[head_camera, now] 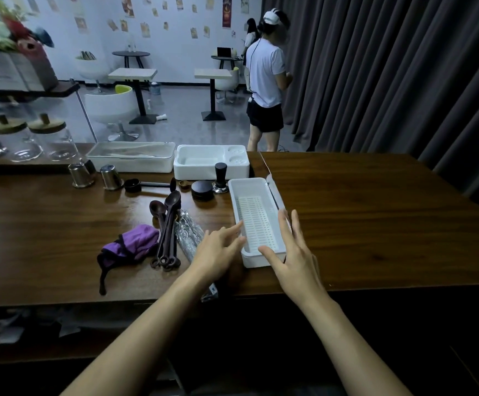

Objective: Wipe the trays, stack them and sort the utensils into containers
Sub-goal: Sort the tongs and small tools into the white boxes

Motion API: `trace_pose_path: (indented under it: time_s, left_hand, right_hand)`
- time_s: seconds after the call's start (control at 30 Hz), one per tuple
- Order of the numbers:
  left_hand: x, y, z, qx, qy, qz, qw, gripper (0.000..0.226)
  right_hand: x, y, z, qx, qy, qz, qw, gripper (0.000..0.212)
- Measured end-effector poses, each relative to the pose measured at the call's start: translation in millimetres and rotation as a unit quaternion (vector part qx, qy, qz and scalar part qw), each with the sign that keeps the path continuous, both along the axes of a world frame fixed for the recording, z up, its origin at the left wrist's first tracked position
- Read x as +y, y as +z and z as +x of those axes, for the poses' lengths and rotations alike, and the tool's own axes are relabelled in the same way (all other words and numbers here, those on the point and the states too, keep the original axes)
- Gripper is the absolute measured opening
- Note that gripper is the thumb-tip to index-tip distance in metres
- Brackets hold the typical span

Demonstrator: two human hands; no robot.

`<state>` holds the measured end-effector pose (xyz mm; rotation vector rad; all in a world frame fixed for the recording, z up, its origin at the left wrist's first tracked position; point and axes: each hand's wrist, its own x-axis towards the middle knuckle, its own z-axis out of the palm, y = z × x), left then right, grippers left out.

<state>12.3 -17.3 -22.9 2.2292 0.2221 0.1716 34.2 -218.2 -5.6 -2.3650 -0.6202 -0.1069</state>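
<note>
A long white utensil container point(256, 195) with a slotted insert lies open on the wooden table, its clear lid hinged up on the right. My left hand point(218, 250) reaches its left rim with straight fingers. At the near right corner, my right hand point(289, 252) touches the container, fingers extended. Left of the hands lie several dark wooden spoons point(167, 227), wrapped metal cutlery point(188, 234) and a purple cloth point(131, 244).
At the back stand a lidded white box point(131, 157) and a white moulded tray point(211, 161). A tamper point(221, 177), black puck point(202, 190), black scoop point(141, 184), two steel cups point(111, 177) and glass jars point(52, 141) sit nearby. A person point(265, 78) stands beyond the table.
</note>
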Motion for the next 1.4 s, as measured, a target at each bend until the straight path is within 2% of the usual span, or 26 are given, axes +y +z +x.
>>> trace_pose_path:
  time_s: [0.13, 0.3, 0.5, 0.63, 0.77, 0.93, 1.4]
  left_hand:
    - [-4.6, -1.2, -2.7, -0.006, 0.008, 0.041, 0.999, 0.047]
    - [1.5, -11.0, -12.3, -0.017, 0.021, 0.048, 0.998, 0.048]
    - [25.3, -16.6, -31.4, -0.080, 0.151, 0.104, 0.980, 0.040]
    - [36.7, -14.1, -37.4, -0.036, 0.227, 0.103, 0.968, 0.030]
    - [45.6, -11.5, -36.6, 0.015, 0.216, 0.126, 0.968, 0.036]
    - [53.1, -13.6, -33.5, 0.033, 0.201, 0.169, 0.964, 0.047]
    - [66.9, -15.5, -25.5, 0.048, 0.178, 0.213, 0.960, 0.061]
  right_hand:
    - [-3.2, -10.0, 3.3, 0.051, -0.010, 0.062, 0.997, 0.099]
    - [-4.9, -15.2, 10.4, 0.100, -0.036, 0.142, 0.984, 0.116]
    - [-4.2, -22.4, 15.7, 0.104, -0.044, 0.163, 0.980, 0.118]
    - [-2.5, -27.6, 13.4, 0.078, -0.034, 0.189, 0.978, 0.116]
    - [2.1, -31.7, 7.9, 0.084, -0.034, 0.228, 0.969, 0.114]
    - [4.5, -35.3, 4.8, 0.085, -0.026, 0.256, 0.962, 0.109]
    - [7.6, -39.2, 5.1, 0.065, -0.049, 0.245, 0.966, 0.107]
